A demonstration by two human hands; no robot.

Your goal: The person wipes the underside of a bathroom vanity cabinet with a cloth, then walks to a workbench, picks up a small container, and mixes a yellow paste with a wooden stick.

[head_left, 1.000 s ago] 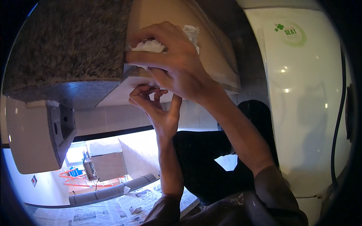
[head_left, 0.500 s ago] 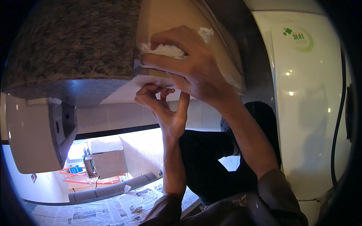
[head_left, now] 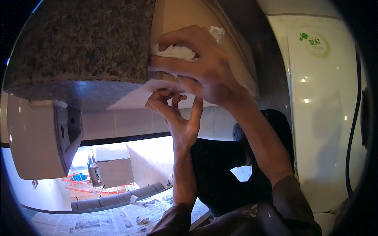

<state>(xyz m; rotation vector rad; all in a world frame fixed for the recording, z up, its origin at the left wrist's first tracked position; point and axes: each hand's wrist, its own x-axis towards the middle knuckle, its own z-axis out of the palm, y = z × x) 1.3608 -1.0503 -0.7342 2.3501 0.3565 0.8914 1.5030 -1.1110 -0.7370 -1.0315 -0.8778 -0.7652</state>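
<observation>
A tan panel (head_left: 177, 17) with a pale underside meets a mottled dark brown block (head_left: 78, 43) on its left. My right hand (head_left: 212, 72) presses against the panel's lower edge, its thumb and fingers around a crumpled white tissue (head_left: 177, 52). Lower down, under the same edge, my left hand (head_left: 181, 120) reaches up with its fingers bent and the thumb held apart. Its fingertips are at the underside, and nothing shows between them. A smaller white scrap (head_left: 217, 33) sticks out above my right hand's knuckles.
A glossy white toilet lid (head_left: 323, 118) with a green sticker fills the right side, a black cable (head_left: 354, 129) beside it. At left hangs a white fixture (head_left: 33, 137) with a dark recess. Newspaper sheets (head_left: 106, 220), a grey roll (head_left: 114, 200) and a cardboard box (head_left: 115, 172) lie lower left.
The view has shifted slightly, so the block and both hands appear a little farther right. My hands keep nearly the same pose at the panel's edge.
</observation>
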